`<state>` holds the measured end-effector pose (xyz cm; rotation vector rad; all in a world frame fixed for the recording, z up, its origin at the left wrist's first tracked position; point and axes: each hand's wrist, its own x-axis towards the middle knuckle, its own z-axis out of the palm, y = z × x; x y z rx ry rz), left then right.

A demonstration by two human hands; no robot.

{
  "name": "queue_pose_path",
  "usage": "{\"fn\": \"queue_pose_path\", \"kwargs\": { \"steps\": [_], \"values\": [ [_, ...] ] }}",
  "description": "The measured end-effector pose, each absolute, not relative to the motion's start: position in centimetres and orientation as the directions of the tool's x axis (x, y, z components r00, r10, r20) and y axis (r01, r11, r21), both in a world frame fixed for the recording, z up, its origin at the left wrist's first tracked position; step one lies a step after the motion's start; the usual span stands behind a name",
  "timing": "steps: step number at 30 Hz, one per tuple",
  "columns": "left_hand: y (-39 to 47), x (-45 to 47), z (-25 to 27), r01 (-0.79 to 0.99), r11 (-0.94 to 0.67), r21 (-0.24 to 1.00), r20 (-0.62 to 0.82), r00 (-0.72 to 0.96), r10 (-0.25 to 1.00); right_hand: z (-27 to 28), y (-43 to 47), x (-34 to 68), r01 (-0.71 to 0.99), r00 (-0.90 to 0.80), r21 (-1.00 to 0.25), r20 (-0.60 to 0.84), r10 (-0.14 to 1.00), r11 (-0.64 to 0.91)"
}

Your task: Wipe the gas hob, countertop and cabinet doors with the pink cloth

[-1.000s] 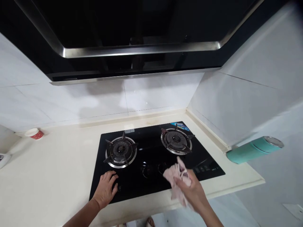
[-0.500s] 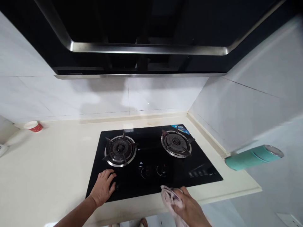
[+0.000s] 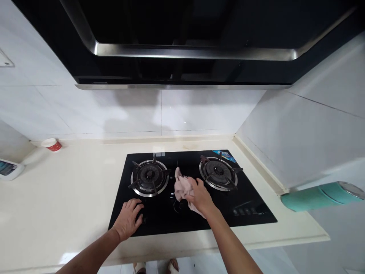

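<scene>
1. On the flat black glass stove (image 3: pixel 159 225), near its middle, is my soft pale pink cloth (image 3: pixel 182 189). It is all bunched up, and one thin corner pokes out toward the wall.
2. My right hand (image 3: pixel 202 197) is clamped on the cloth, coming at it from the right side. Some cloth hangs out below my hand. I cannot tell how much of it touches the glass.
3. My left hand (image 3: pixel 128 217) holds nothing. It rests on the front left part of the stove, palm down, with the fingers a bit bent and a little apart.
4. My two hands are apart, and the cloth is on the right hand's side of the gap.
5. The round dark left burner (image 3: pixel 149 175), with a shiny silver ring, is just behind my left hand. The round dark right burner (image 3: pixel 219 171) is behind my right hand, on the far side of the cloth from the other one.
6. A round black knob (image 3: pixel 178 206) is just in front of the cloth, partly hidden.
7. On the cream counter (image 3: pixel 71 190), far to the left, sits a small red and white cup (image 3: pixel 51 144). A tall teal can with a silver top (image 3: pixel 319 196) stands to the right of the stove.
</scene>
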<state>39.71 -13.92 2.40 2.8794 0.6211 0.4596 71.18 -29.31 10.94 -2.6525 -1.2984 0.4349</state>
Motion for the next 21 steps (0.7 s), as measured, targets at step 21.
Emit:
{"fn": "queue_pose_path", "kwargs": {
  "steps": [21],
  "values": [
    [-13.5,39.7,2.1,0.356,-0.911,0.21,0.272,0.873,0.404,7.1,-38.1,62.9,0.802,0.565,-0.074,-0.224,0.794,-0.592]
  ]
}}
